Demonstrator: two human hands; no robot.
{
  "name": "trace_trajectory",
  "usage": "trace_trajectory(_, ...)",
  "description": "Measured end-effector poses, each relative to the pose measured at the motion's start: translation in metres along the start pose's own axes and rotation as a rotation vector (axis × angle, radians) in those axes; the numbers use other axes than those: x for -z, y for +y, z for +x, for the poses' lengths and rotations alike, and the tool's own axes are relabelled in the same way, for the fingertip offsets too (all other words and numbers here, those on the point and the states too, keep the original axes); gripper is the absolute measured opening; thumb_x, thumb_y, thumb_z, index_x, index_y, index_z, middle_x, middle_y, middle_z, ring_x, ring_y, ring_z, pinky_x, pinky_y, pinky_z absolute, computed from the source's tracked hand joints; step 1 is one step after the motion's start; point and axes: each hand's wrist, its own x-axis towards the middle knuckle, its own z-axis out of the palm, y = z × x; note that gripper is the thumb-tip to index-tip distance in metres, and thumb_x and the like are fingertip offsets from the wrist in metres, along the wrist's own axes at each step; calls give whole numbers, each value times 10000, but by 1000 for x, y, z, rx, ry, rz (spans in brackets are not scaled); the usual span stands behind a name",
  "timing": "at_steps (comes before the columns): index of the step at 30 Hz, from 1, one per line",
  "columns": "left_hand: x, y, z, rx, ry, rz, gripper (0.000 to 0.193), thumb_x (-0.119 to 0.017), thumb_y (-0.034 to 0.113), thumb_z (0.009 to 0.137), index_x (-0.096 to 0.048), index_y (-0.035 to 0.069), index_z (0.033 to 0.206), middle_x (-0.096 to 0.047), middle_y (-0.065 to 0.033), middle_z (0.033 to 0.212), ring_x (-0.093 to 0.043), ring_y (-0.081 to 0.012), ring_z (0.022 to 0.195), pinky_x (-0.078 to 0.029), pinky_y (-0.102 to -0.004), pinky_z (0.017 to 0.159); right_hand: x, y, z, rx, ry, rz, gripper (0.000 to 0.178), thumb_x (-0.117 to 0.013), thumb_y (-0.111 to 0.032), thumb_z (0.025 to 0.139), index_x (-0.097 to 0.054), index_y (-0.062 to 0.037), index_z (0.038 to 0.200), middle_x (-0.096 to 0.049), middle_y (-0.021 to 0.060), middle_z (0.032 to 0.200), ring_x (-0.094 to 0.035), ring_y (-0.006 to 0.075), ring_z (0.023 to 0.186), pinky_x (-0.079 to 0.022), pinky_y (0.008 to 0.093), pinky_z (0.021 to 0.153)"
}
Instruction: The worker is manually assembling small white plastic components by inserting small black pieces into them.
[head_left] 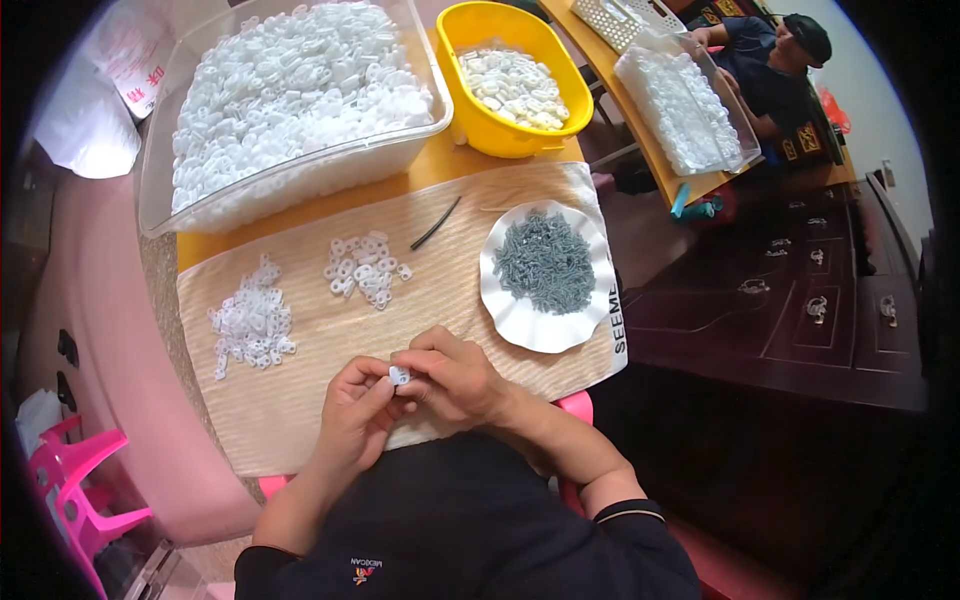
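Between my two hands, near the towel's front edge, is a small white plastic piece with holes in it. My left hand pinches it from the left with thumb and fingertips. From the right, my right hand closes on the same piece, its fingers curled. Ahead of my hands lies a loose group of small white plastic parts, and a denser pile of them sits to the left. A white wavy-rimmed plate at the right bears many small dark grey pins. A thin black stick rests on the towel.
A striped beige towel covers the table. Behind it stand a large clear bin heaped with white parts and a yellow tub of off-white parts. Across the room, a person sits by another full clear bin. Dark cabinets line the right.
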Motion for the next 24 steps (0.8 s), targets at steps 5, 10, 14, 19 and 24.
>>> trace_trajectory(5,-6,3,-7,-3,-6,4,134,-599,105,928,-563,33,1035,-639,-93,1000,-631,-156,895,-554,-321,775,1,-6,-2,-43,13,12,313,-708,-84,787,-602,5,1068,-585,155,897,-621,295,701,-514,349,561)
trace_trajectory(10,-2,2,-10,6,-25,9,141,-611,116,923,-573,32,1030,-640,-97,1037,-618,-140,885,-548,-310,766,10,-8,-4,-58,111,5,309,-717,-23,781,-595,43,1057,-620,155,914,-602,203,697,-496,286,604)
trace_trajectory(14,-2,5,-10,-16,4,41,143,-629,117,912,-586,34,1020,-643,-104,1059,-616,-121,853,-548,-301,758,36,-33,8,-130,224,-146,301,-712,-23,800,-588,-9,1074,-621,131,941,-600,186,689,-502,282,615)
trace_trajectory(19,1,6,-15,-39,-15,62,156,-640,121,906,-590,35,1026,-645,-103,1071,-618,-106,849,-550,-290,755,95,-52,44,-29,409,-280,231,-639,29,850,-589,60,1073,-584,65,873,-549,93,677,-456,203,625)
trace_trajectory(24,-3,7,-18,-20,-21,116,162,-641,126,907,-591,36,1031,-644,-106,1086,-623,-102,852,-551,-269,748,132,-48,87,13,598,-342,220,-660,-65,886,-616,26,1082,-593,34,813,-562,66,676,-464,188,603)
